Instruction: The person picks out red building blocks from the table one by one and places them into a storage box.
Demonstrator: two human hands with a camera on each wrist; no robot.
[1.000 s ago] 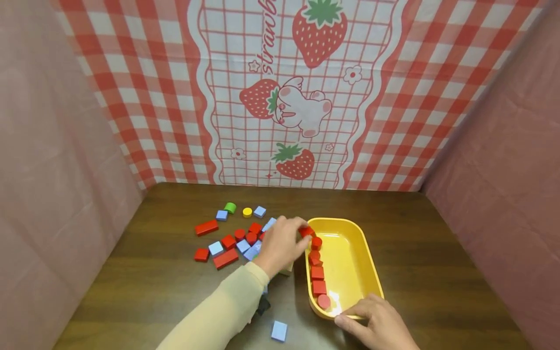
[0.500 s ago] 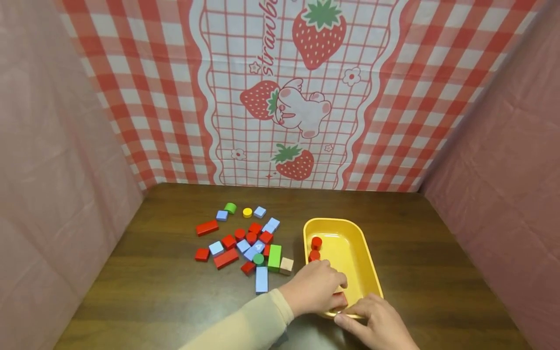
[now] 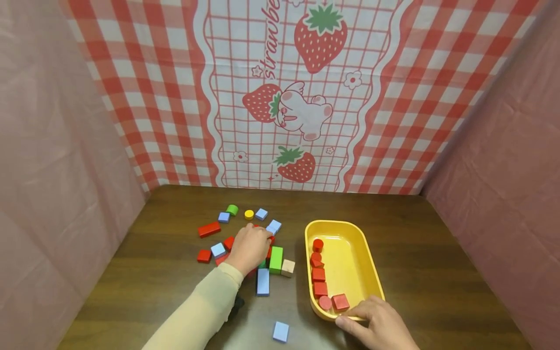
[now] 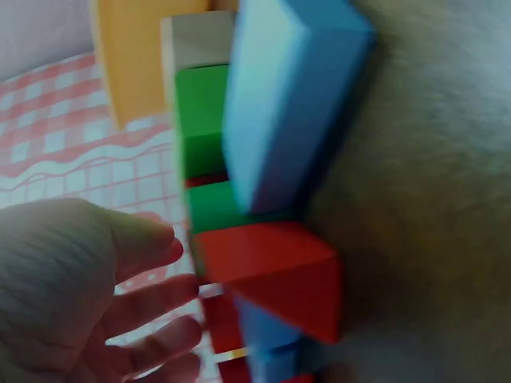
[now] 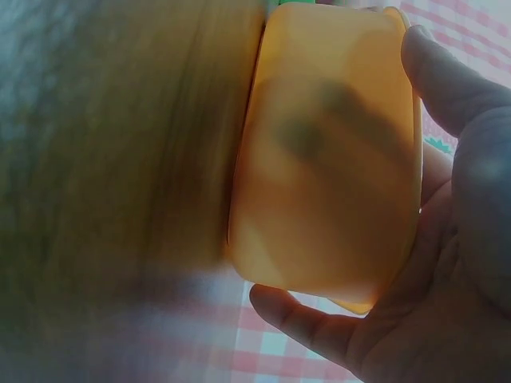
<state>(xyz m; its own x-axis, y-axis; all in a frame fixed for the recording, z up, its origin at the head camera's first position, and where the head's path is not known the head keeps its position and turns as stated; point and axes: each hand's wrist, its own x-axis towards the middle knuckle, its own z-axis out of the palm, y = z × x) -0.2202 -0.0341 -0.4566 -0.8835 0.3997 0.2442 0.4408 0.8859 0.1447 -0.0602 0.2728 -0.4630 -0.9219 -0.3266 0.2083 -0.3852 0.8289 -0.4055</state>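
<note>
Around the left hand (image 3: pixel 250 247), loosely spread and seemingly empty, reaching among red blocks (image 3: pixel 229 243); under the right hand (image 3: pixel 377 322), gripping the yellow tray (image 3: pixel 345 267) by its rim. Apparently selecting one block; calling next for a pinch.

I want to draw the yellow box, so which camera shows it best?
The head view: it looks down into the yellow box, with red blocks inside, and the right hand hides only a little of it. The right wrist view shows mostly its outside. The left wrist view shows just a piece of it.
</note>
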